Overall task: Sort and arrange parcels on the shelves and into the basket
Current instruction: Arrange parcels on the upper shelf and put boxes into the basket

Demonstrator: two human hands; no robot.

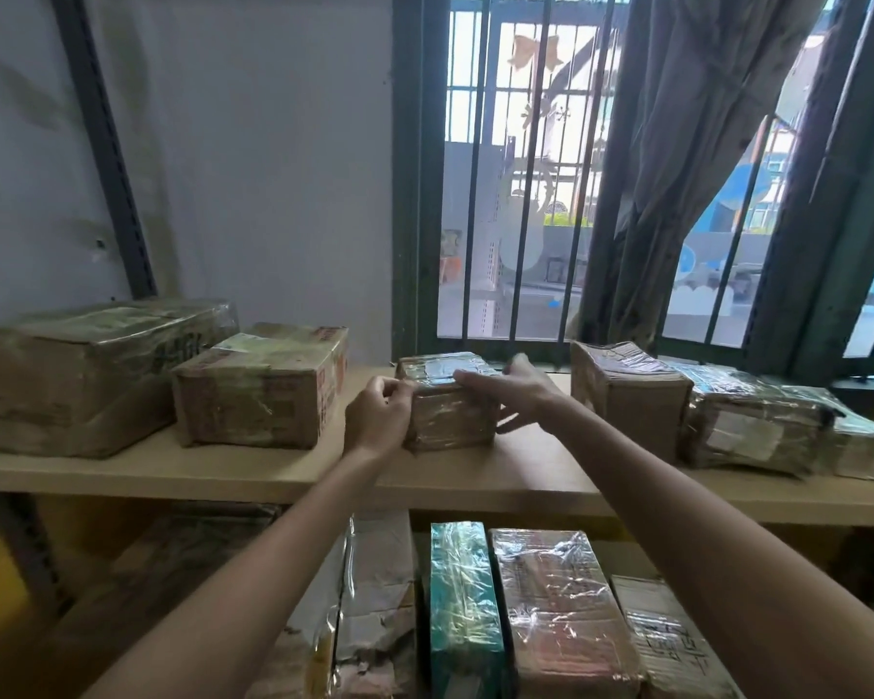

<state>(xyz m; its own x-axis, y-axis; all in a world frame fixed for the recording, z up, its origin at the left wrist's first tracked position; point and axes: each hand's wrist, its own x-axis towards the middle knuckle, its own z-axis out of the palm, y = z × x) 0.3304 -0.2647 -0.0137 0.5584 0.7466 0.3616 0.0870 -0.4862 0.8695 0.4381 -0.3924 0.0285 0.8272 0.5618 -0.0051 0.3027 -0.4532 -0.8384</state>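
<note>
On upper shelf (475,476), below barred window (515,169): small taped parcel (450,401) stands mid-board. Left hand (379,416) pressed to its left face, fingers curled together on edge. Right hand (510,391) over top and right side, fingers spread, clasping. Left of small taped parcel: two cartons (258,385). Right: three wrapped parcels (626,401). Below it, lower shelf: four visible parcels, one teal box (462,607).
</note>
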